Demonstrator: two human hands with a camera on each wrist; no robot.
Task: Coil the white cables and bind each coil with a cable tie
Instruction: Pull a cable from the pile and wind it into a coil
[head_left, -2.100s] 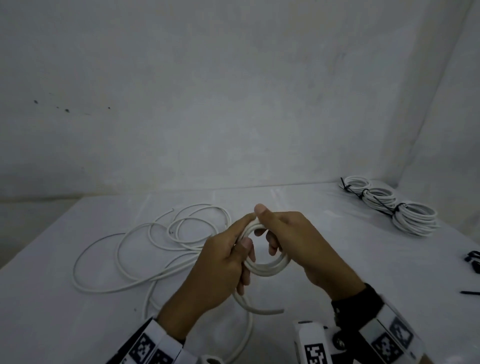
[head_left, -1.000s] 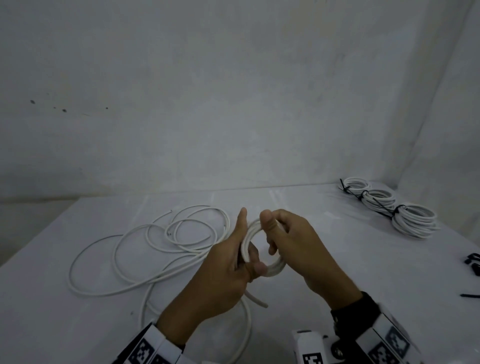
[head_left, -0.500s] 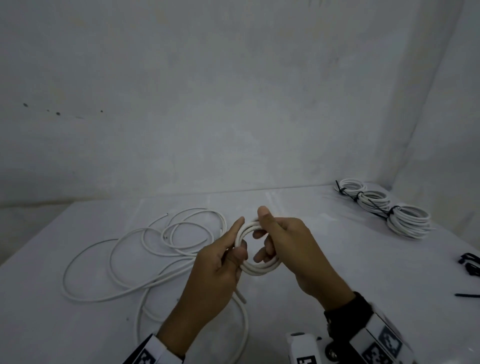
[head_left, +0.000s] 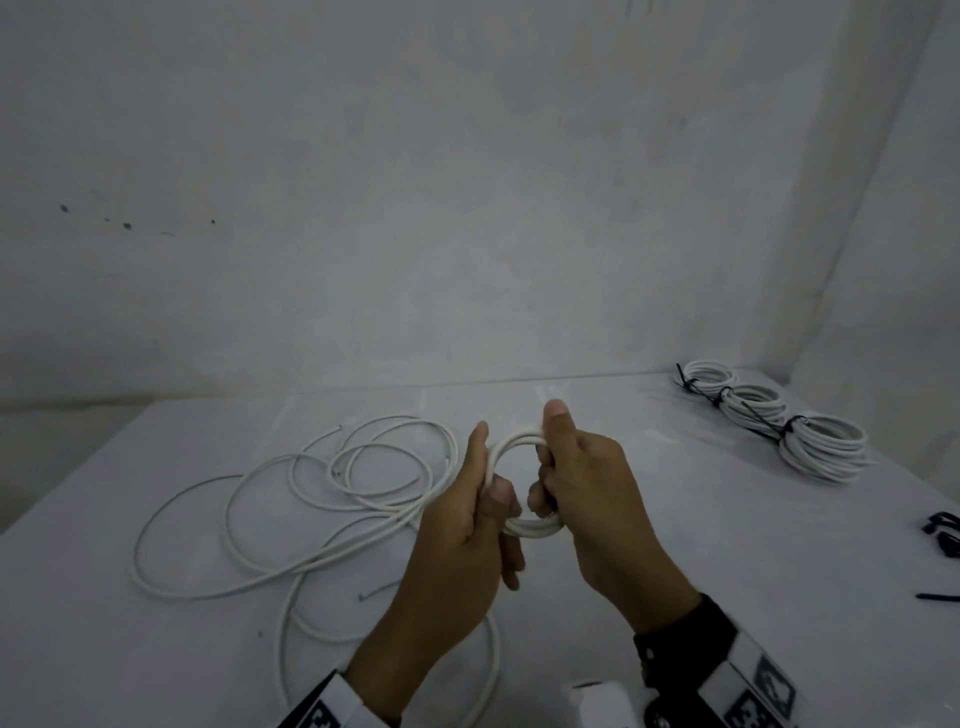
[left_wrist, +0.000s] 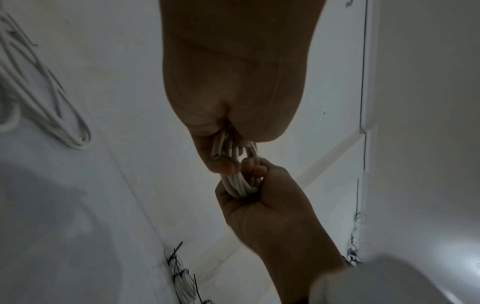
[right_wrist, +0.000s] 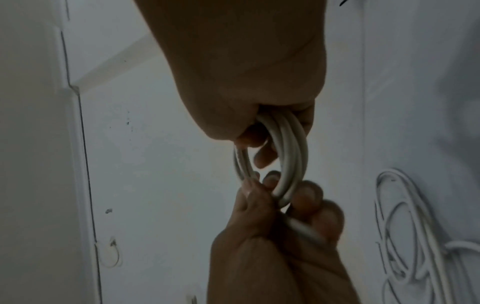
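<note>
Both hands hold the small coil (head_left: 524, 483) above the table (head_left: 675, 519). The left hand (head_left: 462, 525) pinches 1 side, the right hand (head_left: 587, 499) grips the other, keeping the turns stacked while loose cable (head_left: 291, 499) trails left.

A pale white surface (head_left: 675, 519) fills the lower half of the head view, its far edge running across the middle of the frame. Behind it rises a plain whitish wall (head_left: 415, 182), bearing a few small dark specks (head_left: 126, 226) at the upper left. At the right of the frame a second wall (head_left: 909, 234) meets the first in a vertical corner (head_left: 852, 208). At the bottom edge, right of centre, a small white boxlike object (head_left: 597, 701) shows in part; what it is cannot be told.
</note>
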